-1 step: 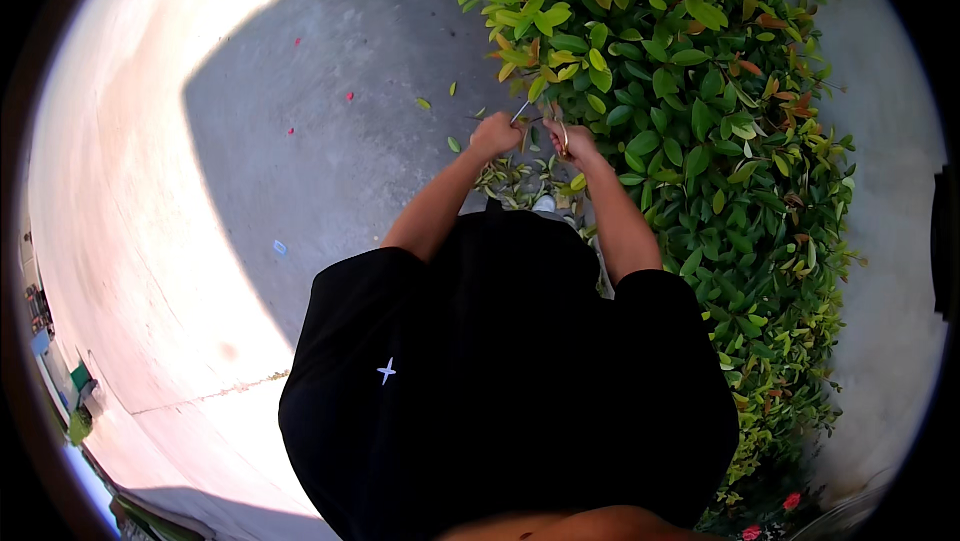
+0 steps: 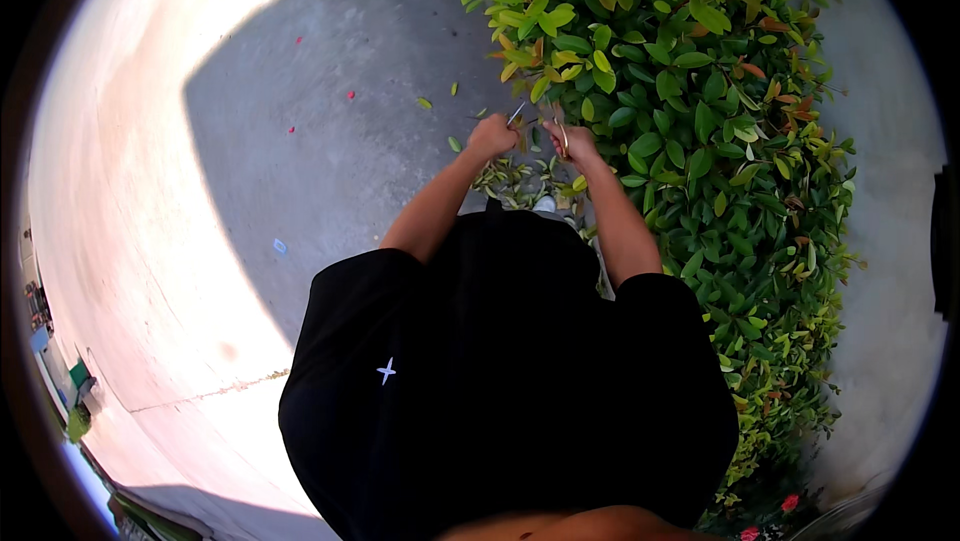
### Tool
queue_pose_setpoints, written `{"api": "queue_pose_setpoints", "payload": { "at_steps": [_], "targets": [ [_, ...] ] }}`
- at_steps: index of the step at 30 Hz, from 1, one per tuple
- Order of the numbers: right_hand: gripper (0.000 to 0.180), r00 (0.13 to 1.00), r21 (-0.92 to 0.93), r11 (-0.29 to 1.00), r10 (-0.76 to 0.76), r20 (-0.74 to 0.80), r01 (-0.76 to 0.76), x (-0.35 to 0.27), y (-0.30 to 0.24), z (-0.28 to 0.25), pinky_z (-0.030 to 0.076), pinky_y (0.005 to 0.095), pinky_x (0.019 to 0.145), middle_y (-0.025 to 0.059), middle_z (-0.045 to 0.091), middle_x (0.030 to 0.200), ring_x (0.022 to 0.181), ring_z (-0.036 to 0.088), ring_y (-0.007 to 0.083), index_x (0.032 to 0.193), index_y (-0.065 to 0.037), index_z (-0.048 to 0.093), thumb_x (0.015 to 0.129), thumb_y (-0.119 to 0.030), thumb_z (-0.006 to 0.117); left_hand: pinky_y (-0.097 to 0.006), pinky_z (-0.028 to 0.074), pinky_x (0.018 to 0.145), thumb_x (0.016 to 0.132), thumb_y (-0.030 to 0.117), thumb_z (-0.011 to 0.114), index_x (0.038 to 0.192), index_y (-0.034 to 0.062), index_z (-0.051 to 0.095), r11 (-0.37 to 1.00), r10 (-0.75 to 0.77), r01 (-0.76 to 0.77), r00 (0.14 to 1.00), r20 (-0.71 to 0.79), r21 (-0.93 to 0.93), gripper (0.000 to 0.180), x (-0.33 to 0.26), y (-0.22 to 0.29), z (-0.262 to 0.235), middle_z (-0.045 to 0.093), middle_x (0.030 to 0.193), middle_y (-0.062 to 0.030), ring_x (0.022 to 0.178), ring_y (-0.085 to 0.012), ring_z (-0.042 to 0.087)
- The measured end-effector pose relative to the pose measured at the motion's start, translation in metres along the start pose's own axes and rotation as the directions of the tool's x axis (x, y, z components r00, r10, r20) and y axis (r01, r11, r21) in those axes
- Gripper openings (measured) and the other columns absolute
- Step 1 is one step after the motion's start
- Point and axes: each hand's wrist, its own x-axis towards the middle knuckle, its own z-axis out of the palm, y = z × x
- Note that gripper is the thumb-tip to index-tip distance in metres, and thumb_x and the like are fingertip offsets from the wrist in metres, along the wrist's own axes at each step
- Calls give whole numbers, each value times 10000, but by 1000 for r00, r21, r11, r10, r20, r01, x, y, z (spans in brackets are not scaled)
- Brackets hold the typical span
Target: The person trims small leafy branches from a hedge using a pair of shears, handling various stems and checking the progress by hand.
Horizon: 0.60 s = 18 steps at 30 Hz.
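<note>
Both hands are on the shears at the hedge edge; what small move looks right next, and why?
Probably close the handles to snip. The left hand and right hand each grip a handle of the shears, whose tips sit among the hedge leaves, with cut leaves already on the pavement below.

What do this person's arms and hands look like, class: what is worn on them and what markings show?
Both forearms are bare from the elbow down. The left hand and right hand wear no gloves; rings or a watch cannot be made out. Short, loose black sleeves of a shirt cover the upper arms. The shirt bears a small white four-pointed star mark on the left side.
</note>
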Motion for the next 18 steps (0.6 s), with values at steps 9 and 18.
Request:
{"api": "queue_pose_setpoints", "payload": {
  "at_steps": [9, 18],
  "targets": [
    [557, 972, 339, 937, 0, 233, -81, -17, -21, 14, 437, 266, 554, -2, 521, 608, 544, 533, 148, 712, -117, 545, 823, -658, 617, -402, 533, 782, 778, 425, 701, 931, 52, 720, 992, -72, 88, 984, -163, 96, 404, -10, -35, -32, 713, 804, -147, 861, -316, 696],
    [528, 974, 423, 887, 108, 200, -185, 47, -78, 20, 423, 248, 448, -29, 517, 554, 453, 509, 113, 705, -138, 542, 783, -643, 675, -389, 537, 770, 807, 375, 677, 961, 30, 717, 998, 0, -2, 1000, -24, -58, 380, -23, -17, -57, 718, 779, -124, 819, -296, 705]
  ]
}}
